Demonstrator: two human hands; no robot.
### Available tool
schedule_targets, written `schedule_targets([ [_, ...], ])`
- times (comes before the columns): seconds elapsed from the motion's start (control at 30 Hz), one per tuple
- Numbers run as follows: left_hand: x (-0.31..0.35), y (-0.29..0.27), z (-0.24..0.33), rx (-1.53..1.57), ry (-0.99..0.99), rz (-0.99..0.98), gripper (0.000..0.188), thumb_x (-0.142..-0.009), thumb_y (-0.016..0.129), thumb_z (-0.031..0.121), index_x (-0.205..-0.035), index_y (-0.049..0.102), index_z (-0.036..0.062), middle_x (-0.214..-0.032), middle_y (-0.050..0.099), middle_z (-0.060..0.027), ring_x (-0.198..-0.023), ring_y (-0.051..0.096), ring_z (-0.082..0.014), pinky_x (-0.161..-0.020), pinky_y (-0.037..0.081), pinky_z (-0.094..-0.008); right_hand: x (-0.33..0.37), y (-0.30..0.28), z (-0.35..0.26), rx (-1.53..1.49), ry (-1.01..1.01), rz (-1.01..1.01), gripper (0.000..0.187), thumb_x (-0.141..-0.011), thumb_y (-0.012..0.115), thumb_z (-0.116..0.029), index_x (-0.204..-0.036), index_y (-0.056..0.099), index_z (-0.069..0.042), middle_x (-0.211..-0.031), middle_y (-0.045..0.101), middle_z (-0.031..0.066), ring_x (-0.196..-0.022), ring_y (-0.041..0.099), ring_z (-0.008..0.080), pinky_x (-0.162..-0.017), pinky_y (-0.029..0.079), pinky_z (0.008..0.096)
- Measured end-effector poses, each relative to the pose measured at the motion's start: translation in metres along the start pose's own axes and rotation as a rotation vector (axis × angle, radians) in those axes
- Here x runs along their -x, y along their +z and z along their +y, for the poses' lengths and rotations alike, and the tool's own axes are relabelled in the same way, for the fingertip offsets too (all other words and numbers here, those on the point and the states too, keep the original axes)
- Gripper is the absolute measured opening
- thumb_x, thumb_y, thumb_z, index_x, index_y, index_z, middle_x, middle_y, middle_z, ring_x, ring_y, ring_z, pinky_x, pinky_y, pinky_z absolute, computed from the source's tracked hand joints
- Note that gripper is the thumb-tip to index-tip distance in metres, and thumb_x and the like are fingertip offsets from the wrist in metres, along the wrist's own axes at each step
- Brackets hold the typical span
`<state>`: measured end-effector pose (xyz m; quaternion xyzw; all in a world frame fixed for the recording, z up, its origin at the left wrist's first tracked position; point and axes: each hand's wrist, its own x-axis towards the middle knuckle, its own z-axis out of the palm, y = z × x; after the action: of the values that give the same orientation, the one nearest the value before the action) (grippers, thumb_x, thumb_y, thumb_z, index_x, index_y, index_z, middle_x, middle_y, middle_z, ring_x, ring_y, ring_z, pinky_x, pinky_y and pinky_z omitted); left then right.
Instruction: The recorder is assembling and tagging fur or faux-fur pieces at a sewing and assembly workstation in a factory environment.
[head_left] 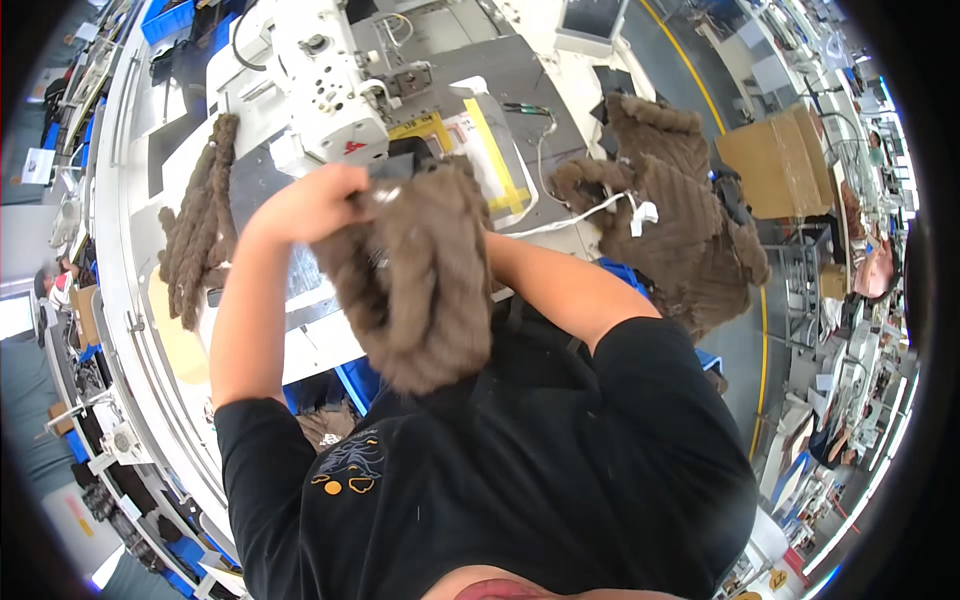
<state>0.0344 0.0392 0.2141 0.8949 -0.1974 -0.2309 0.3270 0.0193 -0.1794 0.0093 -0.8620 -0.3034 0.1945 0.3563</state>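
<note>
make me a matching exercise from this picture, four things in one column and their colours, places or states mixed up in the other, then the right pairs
Column one
1. left hand
2. sewing machine
3. cardboard box
4. furry strips

Column two
A. tan, to the right of the furry heap
B. brown, lying left of the machine
C. white, at the top of the view
D. gripping the brown furry piece

Right pairs: 1-D, 2-C, 3-A, 4-B
</note>
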Motion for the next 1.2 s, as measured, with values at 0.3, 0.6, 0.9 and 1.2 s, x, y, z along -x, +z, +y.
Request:
schedule_targets([
  [0.3, -0.092, 0.076, -0.101, 0.133, -0.286, 0.149, 0.027, -0.085, 0.07, 0.015, -0.105, 0.062, -0.0011, -0.102, 0.067, -0.0196, -0.098, 0.062, -0.0348, -0.086, 0.048, -0.0409, 0.021, -0.079, 0.075, -1.089, 0.463, -0.167, 0.062, -0.101, 0.044, -0.047, -0.147, 0.041, -0.005, -0.15, 0.045, 0.0129, -0.138, 0.042, 0.0263, -0.115, 0.033, 0.0432],
  [0.6, -0.076, 0.084, -0.068, -0.224, -0.318, 0.368, 0.045, -0.084, 0.072, 0.023, -0.122, 0.063, 0.0012, -0.115, 0.066, -0.0223, -0.112, 0.06, -0.039, -0.096, 0.048, -0.044, 0.071, -0.078, 0.03, -1.48, 0.562, -0.146, 0.05, -0.087, 0.072, -0.005, -0.132, 0.055, 0.004, -0.126, 0.064, 0.0139, -0.115, 0.063, 0.0256, -0.099, 0.05, 0.0394],
  [0.9, -0.032, 0.18, 0.005, -0.484, -0.104, 0.402, 0.07, -0.089, 0.066, 0.038, -0.151, 0.039, 0.0223, -0.155, 0.036, -0.0202, -0.137, 0.043, -0.0346, -0.114, 0.026, -0.058, 0.062, -0.055, 0.044, -1.229, 0.48, -0.032, 0.042, -0.082, 0.069, 0.002, -0.123, 0.062, 0.006, -0.115, 0.068, 0.0136, -0.102, 0.067, 0.0246, -0.091, 0.053, 0.0368],
  [1.2, -0.029, 0.196, -0.01, -0.542, -0.173, 0.428, 0.075, -0.082, 0.072, 0.047, -0.147, 0.044, 0.021, -0.158, 0.035, -0.0113, -0.138, 0.043, -0.0321, -0.115, 0.019, -0.0627, 0.093, -0.064, 0.062, -0.303, 0.457, 0.048, 0.049, -0.076, 0.082, -0.034, -0.107, 0.068, 0.002, -0.099, 0.072, 0.0168, -0.092, 0.068, 0.025, -0.086, 0.053, 0.0371],
])
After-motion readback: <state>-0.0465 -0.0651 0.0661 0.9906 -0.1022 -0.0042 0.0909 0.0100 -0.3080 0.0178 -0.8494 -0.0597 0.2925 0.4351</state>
